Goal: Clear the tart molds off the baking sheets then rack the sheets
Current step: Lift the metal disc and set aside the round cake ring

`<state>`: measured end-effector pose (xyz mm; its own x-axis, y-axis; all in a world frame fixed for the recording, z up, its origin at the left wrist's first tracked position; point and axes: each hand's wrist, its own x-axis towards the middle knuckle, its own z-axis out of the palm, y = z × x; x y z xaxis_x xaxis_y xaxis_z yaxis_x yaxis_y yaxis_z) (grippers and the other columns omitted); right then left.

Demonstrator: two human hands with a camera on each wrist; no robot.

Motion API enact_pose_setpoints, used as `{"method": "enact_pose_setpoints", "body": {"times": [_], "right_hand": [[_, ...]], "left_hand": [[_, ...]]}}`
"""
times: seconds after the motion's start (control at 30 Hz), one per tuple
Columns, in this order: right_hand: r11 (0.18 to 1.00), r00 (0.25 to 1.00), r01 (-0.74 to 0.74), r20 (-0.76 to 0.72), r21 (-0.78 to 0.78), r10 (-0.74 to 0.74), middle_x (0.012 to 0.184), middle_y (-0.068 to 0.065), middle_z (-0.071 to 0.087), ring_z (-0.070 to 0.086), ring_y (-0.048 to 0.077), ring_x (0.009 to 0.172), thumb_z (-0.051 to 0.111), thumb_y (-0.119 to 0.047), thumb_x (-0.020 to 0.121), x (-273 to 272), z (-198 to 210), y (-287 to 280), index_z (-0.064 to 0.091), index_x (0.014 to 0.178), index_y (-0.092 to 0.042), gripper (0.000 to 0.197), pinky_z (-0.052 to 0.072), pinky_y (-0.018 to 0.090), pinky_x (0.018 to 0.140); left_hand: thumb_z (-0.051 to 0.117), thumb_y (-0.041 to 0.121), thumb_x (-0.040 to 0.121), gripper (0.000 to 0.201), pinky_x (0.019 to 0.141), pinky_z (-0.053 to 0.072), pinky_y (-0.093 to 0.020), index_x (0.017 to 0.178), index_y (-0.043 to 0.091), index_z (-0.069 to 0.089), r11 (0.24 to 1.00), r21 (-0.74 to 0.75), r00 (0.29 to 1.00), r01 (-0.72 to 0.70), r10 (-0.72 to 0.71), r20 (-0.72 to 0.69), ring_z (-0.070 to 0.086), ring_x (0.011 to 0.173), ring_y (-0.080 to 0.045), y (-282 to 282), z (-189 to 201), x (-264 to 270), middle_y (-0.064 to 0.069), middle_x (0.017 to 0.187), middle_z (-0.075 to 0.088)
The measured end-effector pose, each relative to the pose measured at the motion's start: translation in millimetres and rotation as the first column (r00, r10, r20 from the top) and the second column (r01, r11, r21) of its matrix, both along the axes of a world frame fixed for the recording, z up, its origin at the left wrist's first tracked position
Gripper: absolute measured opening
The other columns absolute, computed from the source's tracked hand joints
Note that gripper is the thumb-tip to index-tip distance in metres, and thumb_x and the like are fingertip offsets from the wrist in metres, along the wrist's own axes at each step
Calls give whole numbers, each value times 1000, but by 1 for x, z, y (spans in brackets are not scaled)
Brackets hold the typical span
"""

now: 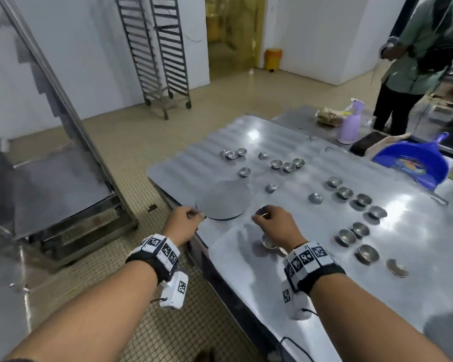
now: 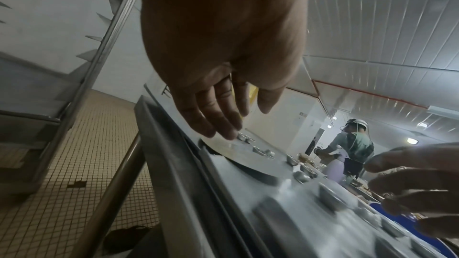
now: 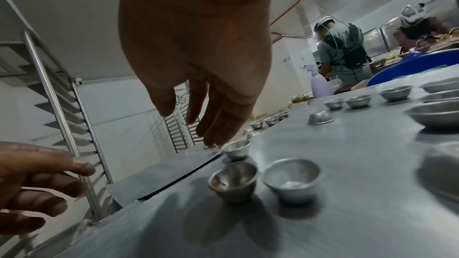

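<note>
Several small round metal tart molds point(image 1: 347, 237) lie scattered on the steel baking sheet point(image 1: 324, 296); some are upturned. My right hand point(image 1: 268, 220) hangs over the sheet's near left part, and its straight fingertips point(image 3: 218, 140) touch the rim of one mold point(image 3: 236, 149). Two more molds point(image 3: 233, 180) stand just under its wrist. My left hand point(image 1: 187, 218) hovers at the table's left edge beside a flat round grey disc point(image 1: 224, 202). Its fingers point(image 2: 221, 123) are relaxed and hold nothing.
A tall empty tray rack point(image 1: 165, 48) stands by the far wall, and another rack's frame point(image 1: 63, 100) rises at the left. A blue dustpan point(image 1: 413, 160) and a lilac spray bottle point(image 1: 349, 124) sit at the far right, near a standing person point(image 1: 416, 61).
</note>
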<state>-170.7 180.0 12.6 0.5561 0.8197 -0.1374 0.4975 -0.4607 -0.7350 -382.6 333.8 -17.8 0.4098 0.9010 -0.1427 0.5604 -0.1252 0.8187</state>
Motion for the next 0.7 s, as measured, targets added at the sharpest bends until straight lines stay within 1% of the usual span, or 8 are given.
{"method": "enact_pose_setpoints", "body": {"times": [0.07, 0.2, 0.27, 0.33, 0.43, 0.53, 0.63, 0.7], "right_hand": [[999, 1000, 26, 2, -18, -26, 88, -3, 69, 64, 19, 91, 66, -36, 89, -2, -5, 30, 71, 102, -18, 23, 49, 29, 80], [993, 994, 106, 0, -58, -106, 96, 0, 71, 66, 22, 96, 67, -36, 88, 2, -13, 72, 69, 106, -17, 27, 47, 28, 80], [988, 992, 125, 9, -87, -125, 101, 2, 72, 65, 22, 99, 68, -37, 88, 6, -15, 88, 68, 110, -16, 30, 43, 26, 79], [983, 989, 150, 19, -108, -148, 104, 3, 72, 64, 23, 101, 69, -37, 87, 11, -18, 101, 68, 113, -15, 35, 42, 25, 79], [972, 983, 186, 28, -145, -184, 108, 5, 71, 63, 24, 104, 71, -36, 86, 19, -24, 115, 65, 118, -14, 40, 41, 26, 79], [958, 975, 216, -2, -189, -221, 111, 6, 69, 60, 22, 99, 72, -32, 85, 28, -29, 124, 62, 122, -15, 42, 40, 26, 79], [942, 968, 239, -16, -236, -249, 112, 7, 68, 63, 24, 101, 77, -32, 80, 39, -34, 131, 60, 123, -15, 49, 50, 31, 84], [930, 964, 254, -14, -265, -267, 110, 8, 68, 66, 26, 97, 79, -34, 76, 44, -39, 135, 59, 122, -16, 53, 55, 35, 84]], "left_hand": [[69, 22, 93, 10, 61, 54, -28, 96, 12, 70, 1000, -7, 999, 23, -23, -39, 71, 77, -25, 32, -6, -5, -8, 87, 72], [72, 27, 88, 15, 84, 58, -38, 100, 19, 67, 993, -69, 989, 99, -106, -101, 70, 91, -26, 81, -19, -1, -5, 95, 72], [73, 28, 88, 20, 81, 56, -33, 103, 19, 64, 987, -99, 986, 124, -133, -96, 68, 92, -25, 98, -22, 6, -4, 98, 70], [72, 27, 89, 29, 76, 52, -28, 113, 16, 62, 977, -132, 978, 166, -180, -107, 66, 93, -24, 112, -24, 16, -5, 104, 67], [74, 29, 87, 47, 86, 50, -29, 129, 14, 57, 965, -153, 958, 214, -238, -162, 63, 101, -22, 128, -30, 27, -7, 119, 64], [75, 29, 87, 59, 88, 49, -30, 139, 17, 51, 956, -179, 942, 233, -267, -203, 57, 111, -22, 137, -34, 31, -6, 132, 56], [78, 31, 84, 66, 101, 49, -37, 141, 17, 48, 954, -197, 935, 226, -269, -229, 58, 118, -25, 147, -37, 37, -8, 137, 55], [79, 32, 82, 70, 101, 49, -38, 142, 16, 47, 955, -220, 939, 199, -250, -235, 58, 116, -25, 153, -38, 41, -10, 136, 57]]}}
